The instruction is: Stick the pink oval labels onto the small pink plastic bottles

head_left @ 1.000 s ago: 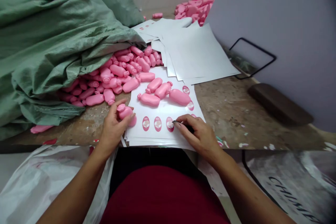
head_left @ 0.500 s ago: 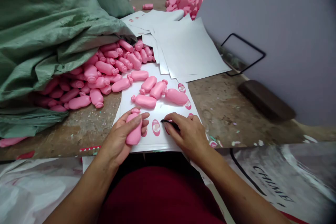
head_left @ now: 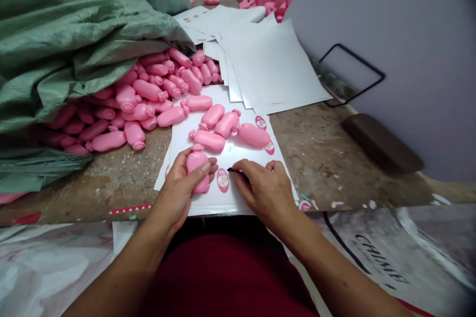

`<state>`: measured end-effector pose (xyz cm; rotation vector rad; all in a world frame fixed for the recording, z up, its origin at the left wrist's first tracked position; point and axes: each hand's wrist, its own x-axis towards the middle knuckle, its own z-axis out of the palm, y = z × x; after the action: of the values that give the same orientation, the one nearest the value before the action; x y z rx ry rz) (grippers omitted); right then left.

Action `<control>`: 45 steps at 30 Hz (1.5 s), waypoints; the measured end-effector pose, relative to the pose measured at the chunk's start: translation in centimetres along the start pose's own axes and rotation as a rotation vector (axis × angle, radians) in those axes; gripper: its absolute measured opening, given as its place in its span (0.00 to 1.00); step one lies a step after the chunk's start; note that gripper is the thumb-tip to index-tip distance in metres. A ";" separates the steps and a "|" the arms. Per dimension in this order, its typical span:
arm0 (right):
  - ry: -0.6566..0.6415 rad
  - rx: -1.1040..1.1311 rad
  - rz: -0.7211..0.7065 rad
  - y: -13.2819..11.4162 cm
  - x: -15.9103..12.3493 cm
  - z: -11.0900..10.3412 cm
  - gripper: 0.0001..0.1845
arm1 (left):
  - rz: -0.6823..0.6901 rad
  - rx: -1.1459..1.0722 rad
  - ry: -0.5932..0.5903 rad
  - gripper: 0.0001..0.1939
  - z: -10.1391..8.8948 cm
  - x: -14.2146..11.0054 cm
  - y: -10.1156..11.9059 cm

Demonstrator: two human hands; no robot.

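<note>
Grip closing snugly, the left hand [head_left: 176, 193] is cradling a pink bottle [head_left: 197, 168] against its palm, with the thumb lying across the front. The bottle's smooth plastic body is showing no label on this side, and its short neck is pointing away from the person. It is sitting over the lower left of a white sheet [head_left: 241, 205], with a pink oval label [head_left: 222, 180] just beside it. The right hand [head_left: 262, 193] is pinching a slim black tool [head_left: 235, 171] in a narrow grip, its tip lying just right of that label.

More bottles are lying on the sheet, among them one [head_left: 208, 141] just beyond the hands. A larger heap [head_left: 148, 90] is spreading across the tabletop [head_left: 316, 158] under a green sack [head_left: 74, 25], and loose sheets [head_left: 271, 62] are fanning out behind.

Both forearms are reaching forward from the lower corners, wrists bent inward, elbows out of view.
</note>
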<state>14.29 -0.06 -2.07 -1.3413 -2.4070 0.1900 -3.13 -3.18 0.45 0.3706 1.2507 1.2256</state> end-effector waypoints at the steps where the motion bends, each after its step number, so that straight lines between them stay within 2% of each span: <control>1: 0.001 0.005 0.002 0.0 0.0 0.0 0.09 | -0.008 -0.004 0.001 0.29 0.1 0.0 0.1; 8: -0.006 0.025 0.039 -0.1 0.4 0.2 0.09 | -0.025 0.016 -0.013 0.23 0.2 0.1 0.2; 13: -0.129 0.213 0.070 0.4 0.9 -0.5 0.08 | -0.013 0.011 -0.002 0.22 0.0 0.2 0.0; 19: -0.063 0.057 0.036 0.6 0.3 -0.3 0.08 | -0.014 -0.058 0.021 0.14 -0.2 0.4 -0.1; 24: -0.072 0.050 0.073 0.2 1.1 0.0 0.12 | 0.002 -0.053 0.003 0.14 -0.2 0.3 -0.2; 26: -0.116 0.166 0.164 0.4 1.5 -0.3 0.15 | 0.011 -0.044 0.004 0.15 -0.2 0.3 -0.2; 29: -0.190 0.592 0.329 0.7 1.9 -1.6 0.18 | 0.027 -0.040 0.012 0.15 -0.4 0.4 -0.3; 32: -0.171 0.951 0.411 0.6 1.9 -3.1 0.21 | 0.050 -0.032 0.002 0.16 -0.3 0.1 -0.4; 35: -0.178 1.004 0.392 -0.3 1.6 -3.8 0.18 | 0.048 -0.040 -0.046 0.18 0.1 -0.8 -0.3; 38: -0.206 0.985 0.358 -1.3 1.2 -3.7 0.13 | -0.019 -0.111 -0.117 0.20 0.6 -2.1 -0.3; 42: -0.263 1.004 0.321 -1.8 0.8 -3.3 0.12 | -0.106 -0.166 -0.174 0.25 0.9 -3.2 -0.4; 45: -0.267 1.026 0.302 -1.8 0.7 -3.2 0.13 | -0.105 -0.167 -0.196 0.28 1.1 -3.5 -0.5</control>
<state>13.79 -0.60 1.63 -1.1519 -1.7515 1.5120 -1.41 -5.87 2.22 0.2912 0.9815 1.1647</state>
